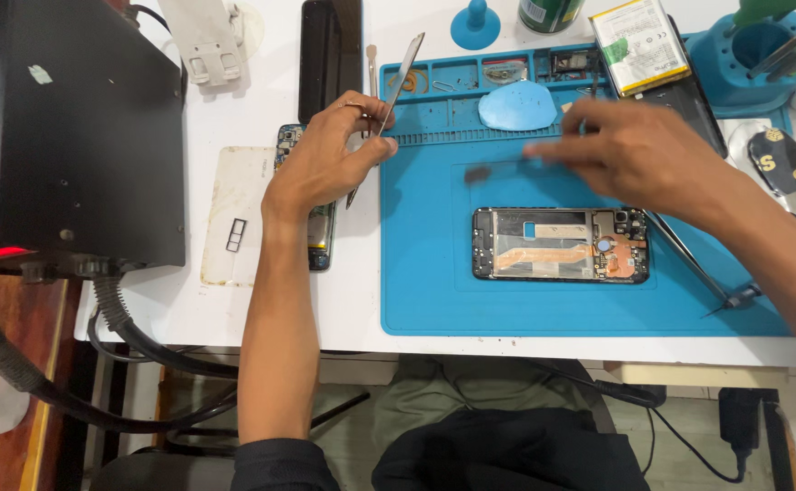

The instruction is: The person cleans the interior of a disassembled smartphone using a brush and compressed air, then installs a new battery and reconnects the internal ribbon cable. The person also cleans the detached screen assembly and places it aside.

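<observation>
An opened phone (560, 244) with its back off, showing a copper flex cable and circuit board, lies on the blue work mat (434, 282). My left hand (325, 159) holds metal tweezers (398, 77) at the mat's left edge, above another phone part (321, 232) lying on the white table. My right hand (639, 155) hovers above the opened phone, blurred, pinching a thin dark strip-like piece (498, 170) that points left.
A black machine (80, 127) fills the left. A blue plastic pick (516, 105), a battery (639, 45), a dark phone panel (330, 55), a blue tool holder (753, 55), a screwdriver (698, 268) and a white card with a SIM tray (237, 214) lie around.
</observation>
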